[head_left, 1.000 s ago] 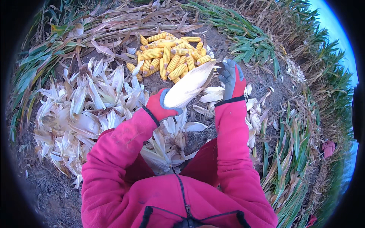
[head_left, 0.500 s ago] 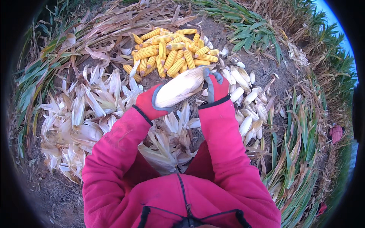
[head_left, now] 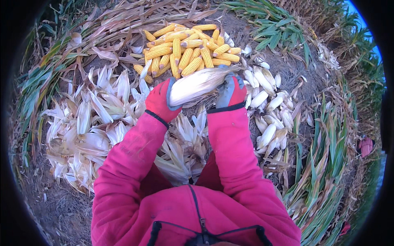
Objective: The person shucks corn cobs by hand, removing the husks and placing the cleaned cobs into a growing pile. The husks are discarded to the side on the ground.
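Between my two gloved hands lies an ear of corn [head_left: 195,87] in its pale, dry husk, tilted up to the right. Around its thick left end, my left hand [head_left: 162,101] in a red and grey glove is closed. At the narrow, brownish tip, the fingers of my right hand [head_left: 232,91] are closed on the husk; part of them is hidden behind it. Just beyond the ear is a heap of bare yellow corn cobs [head_left: 186,51]. To the right of my right hand sits a pile of ears still in their husks [head_left: 271,119].
Loose stripped husks [head_left: 88,127] spread in a wide heap on the left, with more husks [head_left: 182,151] between my legs. Dry stalks [head_left: 135,18] lie along the far left. Green leaves [head_left: 279,30] lie at the far right, and cut stalks [head_left: 320,156] along the right.
My right hand has shifted slightly along the husk's tip, its fingers now tucked closer together. The ear has stayed in both hands. The whole view has moved slightly.
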The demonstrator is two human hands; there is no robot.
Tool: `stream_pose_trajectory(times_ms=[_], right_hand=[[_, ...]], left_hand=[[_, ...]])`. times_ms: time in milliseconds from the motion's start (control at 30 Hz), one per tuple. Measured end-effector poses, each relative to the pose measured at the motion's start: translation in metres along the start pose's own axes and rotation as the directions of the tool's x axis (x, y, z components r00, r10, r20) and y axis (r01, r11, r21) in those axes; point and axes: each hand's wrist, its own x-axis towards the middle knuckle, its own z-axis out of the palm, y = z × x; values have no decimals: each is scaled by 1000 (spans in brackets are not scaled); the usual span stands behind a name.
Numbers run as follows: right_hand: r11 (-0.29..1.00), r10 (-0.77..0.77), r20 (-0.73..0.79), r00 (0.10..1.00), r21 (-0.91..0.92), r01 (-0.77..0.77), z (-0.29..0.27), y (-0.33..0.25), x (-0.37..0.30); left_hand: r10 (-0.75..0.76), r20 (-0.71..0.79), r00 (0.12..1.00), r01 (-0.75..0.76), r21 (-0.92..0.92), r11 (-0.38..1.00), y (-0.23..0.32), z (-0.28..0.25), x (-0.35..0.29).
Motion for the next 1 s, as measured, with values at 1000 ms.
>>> stream_pose_trajectory(times_ms=[1000], right_hand=[[574, 436, 814, 383, 76, -816, 25, 44, -70]], left_hand=[[-568, 343, 748, 540, -812, 221, -43, 8, 28]])
